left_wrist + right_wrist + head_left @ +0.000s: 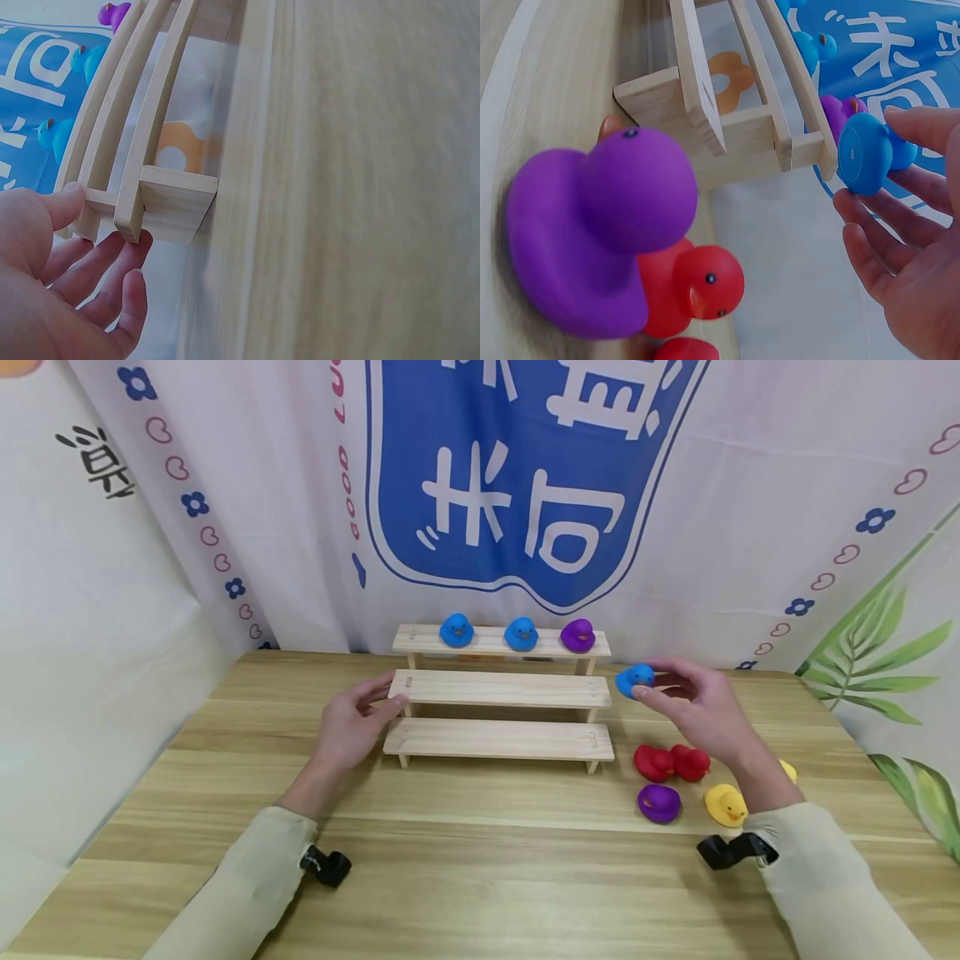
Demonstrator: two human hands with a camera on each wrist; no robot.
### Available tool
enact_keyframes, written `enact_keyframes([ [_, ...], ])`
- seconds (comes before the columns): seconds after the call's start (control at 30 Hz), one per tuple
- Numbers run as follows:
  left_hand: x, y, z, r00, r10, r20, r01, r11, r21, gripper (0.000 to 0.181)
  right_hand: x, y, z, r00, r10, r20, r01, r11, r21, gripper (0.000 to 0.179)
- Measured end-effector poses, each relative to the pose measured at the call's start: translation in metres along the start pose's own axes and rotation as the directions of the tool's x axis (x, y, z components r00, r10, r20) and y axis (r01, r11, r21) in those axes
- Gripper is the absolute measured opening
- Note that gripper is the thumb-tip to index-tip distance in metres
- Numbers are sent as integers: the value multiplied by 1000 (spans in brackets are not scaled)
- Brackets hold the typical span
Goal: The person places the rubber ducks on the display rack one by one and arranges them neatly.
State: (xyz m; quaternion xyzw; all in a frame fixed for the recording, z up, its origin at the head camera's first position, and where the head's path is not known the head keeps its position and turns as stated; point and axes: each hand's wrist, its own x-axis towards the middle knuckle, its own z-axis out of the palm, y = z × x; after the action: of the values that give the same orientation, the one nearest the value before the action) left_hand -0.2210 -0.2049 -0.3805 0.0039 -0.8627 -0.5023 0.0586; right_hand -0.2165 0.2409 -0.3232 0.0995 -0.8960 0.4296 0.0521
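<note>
Up it hangs, a blue duck [634,680] right of centre, off the table and just beside the right end of the wooden stand [498,689]! The right hand [697,706] has it in a neat pinch, thumb on the near side, fingertips behind, the gap between them only as wide as the toy's body. In the right wrist view, at the right edge, the flat base with its small round mark faces us, and the lower fingers fan out loosely

Over at centre left, the left hand [351,722] holds the stand's left end, thumb on the middle step, fingers curled beneath (a steadying grip, I'd say)

The duck looks like soft, light vinyl: hardly any weight, a little give, nothing to break. The smooth skin may slip a touch, so I'd take it round the plump body, leaving the base free; the rounded head seems the poorer hold. The stand looks stiff but light, easily nudged, best held by the board ends

Along the top step, upper centre: a second blue duck [457,631], a third blue duck [521,634], then a purple duck [577,636]. Lower right on the table [450,877] sit two red ducks [654,763] side by side, another purple duck [659,803] and a yellow duck [725,805], with more yellow peeping past the right wrist
</note>
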Motion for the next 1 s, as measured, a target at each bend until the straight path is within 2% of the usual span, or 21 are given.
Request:
enact_keyframes([
  [0.3,1,-1,-1,1000,14,-8,-14,1000,11,61,5,-8,9,994,-104,16,104,994,17,48],
  [0.57,2,-2,1,1000,17,2,-17,1000,18,61,9,-14,18,992,-120,26,118,992,51,46],
  [0.83,2,-1,1,1000,19,-3,-19,999,28,62,15,-23,28,993,-83,81,78,995,59,48],
  [1.0,2,0,1,1000,10,-7,-9,1000,24,61,19,-26,36,989,-107,99,99,992,77,46],
])
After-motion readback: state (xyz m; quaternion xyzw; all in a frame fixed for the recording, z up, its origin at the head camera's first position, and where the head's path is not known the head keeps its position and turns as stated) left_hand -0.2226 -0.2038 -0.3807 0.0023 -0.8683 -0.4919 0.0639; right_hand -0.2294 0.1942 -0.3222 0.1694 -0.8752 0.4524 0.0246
